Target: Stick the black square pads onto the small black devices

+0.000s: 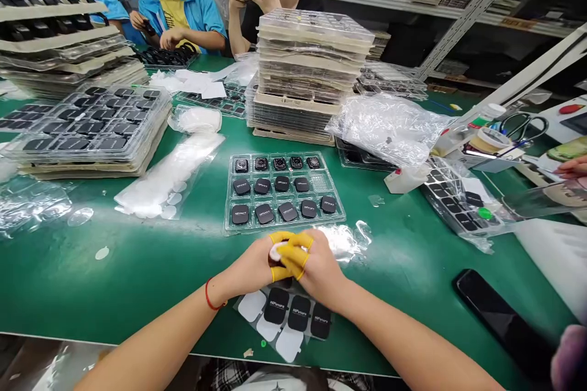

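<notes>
My left hand [257, 264] and my right hand [318, 264] meet at the table's front, with yellow finger cots on several fingertips. Between them they grip a small dark piece with a white part [277, 251], mostly hidden by the fingers. Just below lies a sheet of black rounded-square stickers [299, 314] printed "HiFuture", with white backing pieces [288, 345] around it. Beyond my hands, a clear plastic tray [228, 194] holds rows of small square watch cases [288, 212]. Most bear black printed covers; the back row shows dark faces. One pocket at the right holds no case.
Tall stacked trays [312, 73] stand behind, more trays [92, 128] at left. A bag of white discs [169, 177] lies left of the tray. Bubble bag [389, 122], scissors [525, 128] and phone [498, 317] are on the right. Co-workers [183, 12] sit opposite; another hand [573, 168] shows at right.
</notes>
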{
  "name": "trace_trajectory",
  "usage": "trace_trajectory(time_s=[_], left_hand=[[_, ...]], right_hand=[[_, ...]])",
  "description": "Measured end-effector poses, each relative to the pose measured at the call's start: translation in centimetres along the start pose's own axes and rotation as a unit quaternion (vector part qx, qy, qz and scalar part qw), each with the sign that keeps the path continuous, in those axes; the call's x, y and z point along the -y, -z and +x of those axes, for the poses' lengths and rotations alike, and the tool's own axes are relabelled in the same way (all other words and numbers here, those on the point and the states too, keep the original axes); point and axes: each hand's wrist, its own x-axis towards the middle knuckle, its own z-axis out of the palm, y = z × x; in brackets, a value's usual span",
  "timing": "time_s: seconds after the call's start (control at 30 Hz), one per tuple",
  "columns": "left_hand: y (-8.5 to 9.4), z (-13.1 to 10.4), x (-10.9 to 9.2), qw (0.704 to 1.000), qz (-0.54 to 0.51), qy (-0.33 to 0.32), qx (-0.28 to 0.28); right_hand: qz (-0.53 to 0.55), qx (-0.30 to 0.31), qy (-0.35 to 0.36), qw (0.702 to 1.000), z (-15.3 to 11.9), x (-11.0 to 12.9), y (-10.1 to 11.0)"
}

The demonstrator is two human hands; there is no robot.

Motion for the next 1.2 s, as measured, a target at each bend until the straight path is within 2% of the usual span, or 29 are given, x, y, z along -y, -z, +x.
trace_trajectory(time_s=[0.1,0.23,0.3,0.37,0.47,0.57,0.63,0.7,0.77,0.93,1.03,1.1,1.13,1.2], left_hand=[[-0.1,-0.1,0.1,0.999,-0.039,0.022,-0.007],[0.0,0.0,0.0,1.0,0.01,-0.006,-0.002],[-0.1,0.1,0.2,1.0,0.013,0.0,-0.001],[-0.3,0.1,0.5,1.0,-0.022,0.022,-0.006],[-0.5,0.1,1.1,0.998,-0.052,0.031,-0.03],[-0.5,0.1,1.2,0.995,-0.061,0.01,-0.083],[-0.5,0.1,1.0,0.99,-0.083,-0.012,-0.111],[-0.5,0.1,0.7,0.984,-0.134,-0.029,-0.117],[-0.4,0.1,0.4,0.972,-0.202,-0.019,-0.114],[0.4,0.2,0.0,0.937,-0.32,0.09,-0.108],[0.9,0.3,-0.2,0.921,-0.353,0.123,-0.109],[0.9,0.4,-0.4,0.934,-0.31,0.128,-0.121],[0.8,0.4,-0.4,0.946,-0.274,0.124,-0.121],[0.4,0.5,-0.2,0.969,-0.201,0.107,-0.101]], right_hand=[[-0.012,-0.033,-0.023,0.999,-0.1,0.0,-0.6],[-0.019,-0.006,0.015,1.0,-0.6,0.3,-1.2],[-0.039,-0.018,0.01,0.999,-0.6,-0.1,-1.4],[-0.053,-0.04,-0.028,0.997,-0.3,-0.9,-1.4],[-0.061,-0.045,-0.122,0.99,0.1,-2.2,-1.0],[-0.021,0.003,-0.208,0.978,0.1,-2.2,-0.6],[0.024,0.061,-0.229,0.971,-0.1,-1.6,-0.5],[0.039,0.102,-0.218,0.97,-0.3,-1.0,-0.7],[0.017,0.101,-0.184,0.978,-0.5,-0.6,-1.1],[-0.047,0.01,-0.046,0.998,-0.7,-0.5,-1.7],[-0.004,-0.014,0.008,1.0,-0.6,-0.1,-1.2],[0.067,-0.02,-0.001,0.998,-0.4,0.2,-0.5],[0.11,-0.026,-0.03,0.993,-0.3,0.3,0.0],[0.194,-0.03,-0.142,0.97,0.0,0.3,0.9]])
